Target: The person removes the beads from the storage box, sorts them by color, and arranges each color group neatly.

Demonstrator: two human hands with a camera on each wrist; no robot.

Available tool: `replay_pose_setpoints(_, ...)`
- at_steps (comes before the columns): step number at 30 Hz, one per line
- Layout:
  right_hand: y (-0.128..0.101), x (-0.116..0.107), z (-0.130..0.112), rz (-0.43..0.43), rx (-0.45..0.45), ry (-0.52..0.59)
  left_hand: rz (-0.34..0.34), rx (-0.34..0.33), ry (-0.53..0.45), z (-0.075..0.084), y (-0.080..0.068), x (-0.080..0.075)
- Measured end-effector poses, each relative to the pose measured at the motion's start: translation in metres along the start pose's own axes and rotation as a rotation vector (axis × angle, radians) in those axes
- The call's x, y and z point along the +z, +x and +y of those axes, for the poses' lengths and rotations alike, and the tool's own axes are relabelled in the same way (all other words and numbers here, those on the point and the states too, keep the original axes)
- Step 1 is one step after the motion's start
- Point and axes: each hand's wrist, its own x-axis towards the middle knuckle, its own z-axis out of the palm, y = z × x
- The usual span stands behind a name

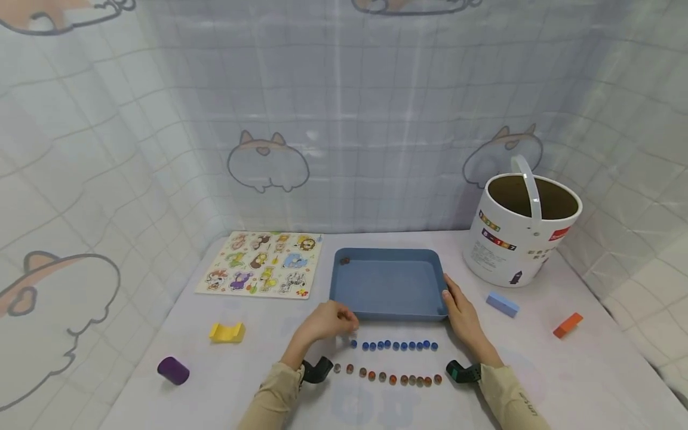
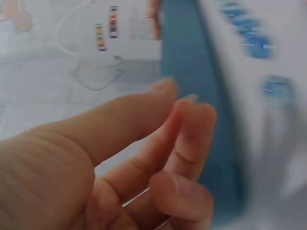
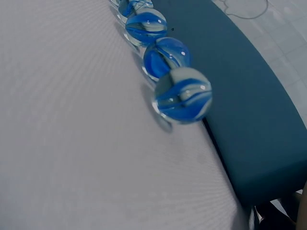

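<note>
My left hand (image 1: 329,321) hovers by the front left corner of the blue tray (image 1: 388,314), over the left end of a row of blue marbles (image 1: 396,346). Its fingers are loosely bent, with thumb and forefinger tips close together in the left wrist view and no marble showing between them. My right hand (image 1: 463,313) holds the tray's right side, thumb at the rim. Close up in the right wrist view, clear marbles with blue swirls (image 3: 183,95) line up along the tray's outer wall. Nearer me runs a second row of reddish-brown marbles (image 1: 393,380).
Small brown marbles (image 1: 344,260) lie in the tray's far left corner. An animal puzzle board (image 1: 258,266) is behind left, a white bucket (image 1: 500,251) behind right. Blocks lie around: yellow (image 1: 227,333), purple (image 1: 174,371), blue (image 1: 502,304), orange (image 1: 567,325).
</note>
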Motion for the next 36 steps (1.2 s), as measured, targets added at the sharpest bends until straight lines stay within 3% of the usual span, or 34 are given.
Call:
replay_pose_setpoints(5, 0.001, -0.002, -0.001, 0.01, -0.007, 0.007, 0.016, 0.033, -0.04, 0.022, 0.022, -0.012)
replay_pose_setpoints(10, 0.002, -0.001, 0.0, -0.009, 0.004, 0.005, -0.002, 0.016, -0.052, 0.038, 0.053, -0.017)
replay_pose_setpoints(14, 0.002, 0.0, 0.001, -0.01, 0.018, 0.001, 0.077, -0.087, -0.127, 0.04, 0.089, -0.021)
replay_pose_setpoints(19, 0.0, 0.004, 0.002, -0.015, 0.026, 0.013, 0.248, -0.27, -0.222, 0.035, 0.123, -0.018)
replay_pose_setpoints(22, -0.002, 0.007, 0.002, -0.019, 0.027, 0.022, 0.322, -0.349, -0.201, 0.029, 0.131, -0.014)
replay_pose_setpoints(25, -0.004, 0.008, 0.002, -0.015, 0.024, 0.023, 0.344, -0.388, -0.157, 0.024, 0.135, -0.009)
replay_pose_setpoints(30, -0.002, 0.005, 0.002, -0.008, 0.011, 0.017, 0.371, -0.391, -0.107, 0.021, 0.138, -0.004)
replay_pose_setpoints(36, -0.001, 0.001, 0.002, 0.0, 0.013, 0.013, 0.4, -0.399, -0.115, 0.017, 0.141, -0.002)
